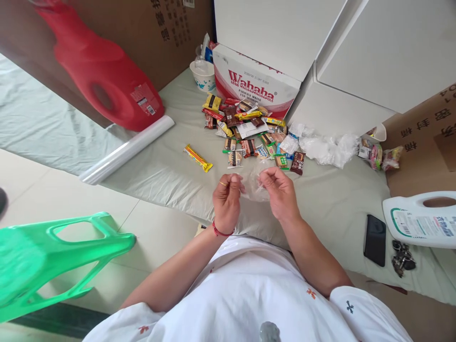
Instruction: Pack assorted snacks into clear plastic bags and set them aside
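Note:
My left hand [226,199] and my right hand [280,190] are raised close together over a pale sheet, both with fingers pinched on a small clear plastic bag [253,186] stretched between them. A ring sits on a left finger and a red band on the left wrist. Just beyond the hands lies a pile of wrapped snacks and candies [245,128]. A single yellow snack bar [198,158] lies apart to the left of the pile.
A red detergent jug [103,71] and a roll of clear film [126,149] lie at left. A Wahaha box [254,85] and white cabinets stand behind. Clear bags [327,147], a black phone [375,239], keys [402,259], a white jug [420,219], and a green stool [53,256] surround.

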`<action>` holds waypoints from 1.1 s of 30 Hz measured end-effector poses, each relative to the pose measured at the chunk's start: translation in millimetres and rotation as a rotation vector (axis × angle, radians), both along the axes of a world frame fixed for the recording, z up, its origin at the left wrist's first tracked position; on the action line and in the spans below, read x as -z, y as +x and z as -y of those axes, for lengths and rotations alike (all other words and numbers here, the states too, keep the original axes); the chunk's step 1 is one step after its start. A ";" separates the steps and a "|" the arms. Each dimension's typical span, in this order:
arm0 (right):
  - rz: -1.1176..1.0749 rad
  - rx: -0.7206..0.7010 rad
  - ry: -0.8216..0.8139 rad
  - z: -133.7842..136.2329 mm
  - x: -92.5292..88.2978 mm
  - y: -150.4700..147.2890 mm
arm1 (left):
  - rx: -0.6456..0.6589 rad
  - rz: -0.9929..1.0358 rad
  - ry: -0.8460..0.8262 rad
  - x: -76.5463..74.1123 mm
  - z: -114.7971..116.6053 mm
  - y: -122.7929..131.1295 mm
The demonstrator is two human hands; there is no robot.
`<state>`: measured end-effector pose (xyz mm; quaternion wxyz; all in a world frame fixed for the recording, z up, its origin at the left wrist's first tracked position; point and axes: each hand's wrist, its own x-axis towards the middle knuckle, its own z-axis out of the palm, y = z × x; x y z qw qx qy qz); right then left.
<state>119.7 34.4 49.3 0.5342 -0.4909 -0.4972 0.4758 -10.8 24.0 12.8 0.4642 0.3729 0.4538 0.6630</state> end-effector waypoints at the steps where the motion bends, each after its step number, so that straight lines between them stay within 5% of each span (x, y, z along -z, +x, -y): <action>1: -0.049 0.035 -0.009 0.2 0.6 3.3 | -0.034 0.057 -0.047 0.4 -4.1 -4.2; 5: -0.161 0.231 -0.019 3.8 4.6 19.3 | -0.108 0.360 -0.223 1.8 -21.0 -21.5; 9: -0.168 0.438 -0.031 6.7 8.1 36.8 | -0.149 0.421 -0.230 -3.2 -31.2 -36.7; 14: -0.220 0.466 -0.111 6.2 7.1 78.8 | 0.156 0.316 -0.333 -3.8 -52.1 -67.0; 18: -0.176 0.396 -0.275 2.7 22.8 113.8 | 0.310 0.072 -0.433 14.8 -78.8 -78.4; 21: -0.137 0.424 -0.351 -0.8 45.4 125.2 | 0.055 -0.325 -0.326 25.7 -81.9 -68.2; 24: -0.110 0.428 -0.352 -2.3 62.8 126.2 | -0.131 -0.723 0.057 23.2 -67.5 -49.0; 25: -0.104 0.421 -0.339 -2.5 66.0 125.6 | -0.044 -0.813 0.200 20.5 -62.3 -41.5; 29: -0.088 0.395 -0.289 -4.6 69.3 125.3 | 0.628 -0.996 0.541 17.0 -57.3 -10.8; 33: -0.065 0.414 -0.280 -9.5 68.1 134.6 | 0.922 -1.086 0.578 31.4 -66.5 3.3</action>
